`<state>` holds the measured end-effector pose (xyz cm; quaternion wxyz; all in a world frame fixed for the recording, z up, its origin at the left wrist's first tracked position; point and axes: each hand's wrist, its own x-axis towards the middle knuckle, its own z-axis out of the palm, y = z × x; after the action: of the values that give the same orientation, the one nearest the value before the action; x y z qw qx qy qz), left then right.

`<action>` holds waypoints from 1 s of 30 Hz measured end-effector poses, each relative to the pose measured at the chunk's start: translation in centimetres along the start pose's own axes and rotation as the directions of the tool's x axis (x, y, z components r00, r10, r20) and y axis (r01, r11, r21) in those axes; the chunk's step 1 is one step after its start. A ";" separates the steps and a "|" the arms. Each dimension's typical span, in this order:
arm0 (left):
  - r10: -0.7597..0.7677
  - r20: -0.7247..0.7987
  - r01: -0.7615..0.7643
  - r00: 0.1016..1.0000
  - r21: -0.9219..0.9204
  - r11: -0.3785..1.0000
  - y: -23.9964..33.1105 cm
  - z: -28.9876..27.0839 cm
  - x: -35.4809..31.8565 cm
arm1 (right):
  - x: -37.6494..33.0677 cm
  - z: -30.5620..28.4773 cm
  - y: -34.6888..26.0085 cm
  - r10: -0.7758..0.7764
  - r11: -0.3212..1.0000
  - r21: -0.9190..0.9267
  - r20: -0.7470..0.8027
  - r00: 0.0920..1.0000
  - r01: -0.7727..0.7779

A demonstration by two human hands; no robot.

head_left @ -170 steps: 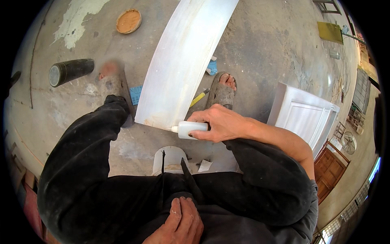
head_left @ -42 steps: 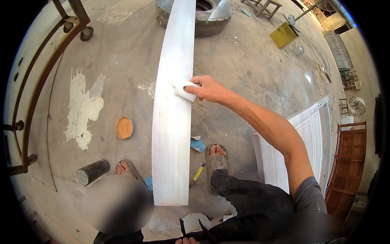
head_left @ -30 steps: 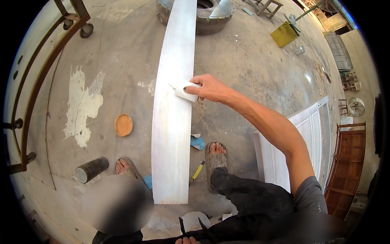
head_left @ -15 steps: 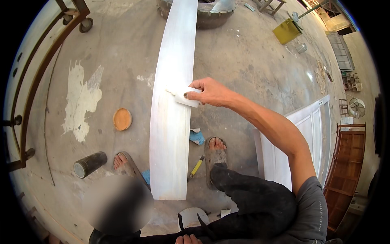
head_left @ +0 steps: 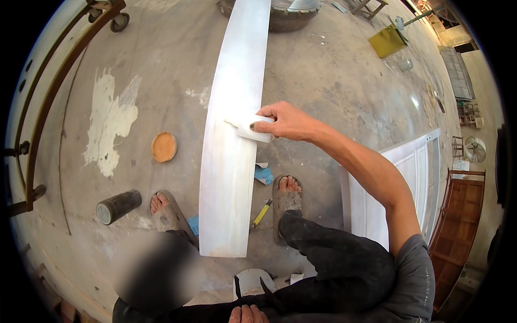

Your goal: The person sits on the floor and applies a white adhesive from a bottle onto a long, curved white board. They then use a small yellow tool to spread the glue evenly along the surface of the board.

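A long white-painted board (head_left: 234,134) runs away from me across the concrete floor, between my two feet. My right hand (head_left: 285,121) is stretched out over its middle and grips a small white block (head_left: 253,129) pressed flat on the board's right half. My left hand (head_left: 249,314) shows only partly at the bottom edge, resting by my lap; its fingers look curled, and whether it holds anything is hidden.
An orange round lid (head_left: 163,146) and a dark can (head_left: 117,205) lie left of the board. A yellow tool (head_left: 261,213) and blue scrap (head_left: 264,174) lie by my right foot. A white panelled door (head_left: 401,188) lies at right, a tyre (head_left: 291,13) at the far end.
My right hand has drawn the white block back along the board toward me, from farther out to its middle. Earlier still it was at the near end.
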<state>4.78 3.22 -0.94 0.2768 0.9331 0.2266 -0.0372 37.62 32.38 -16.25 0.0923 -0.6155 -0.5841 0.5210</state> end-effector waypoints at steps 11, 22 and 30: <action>0.005 0.005 -0.004 1.000 -0.057 0.998 -0.2 -1.1 0.4 | -1.0 1.0 0.2 -0.045 0.999 -0.019 0.036 0.998 0.046; 0.018 -0.038 -0.020 0.999 -0.034 0.999 -0.1 -0.5 0.2 | -1.2 1.5 -0.3 -0.020 1.000 0.007 0.025 0.999 0.020; 0.035 -0.035 -0.036 0.999 -0.022 0.999 -0.1 -0.6 0.1 | -1.4 2.0 0.3 -0.034 0.998 0.044 0.003 0.999 0.034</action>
<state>4.81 3.63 -0.50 0.2838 0.9343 0.2152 -0.0137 36.67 30.17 -16.63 0.1135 -0.6022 -0.5830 0.5334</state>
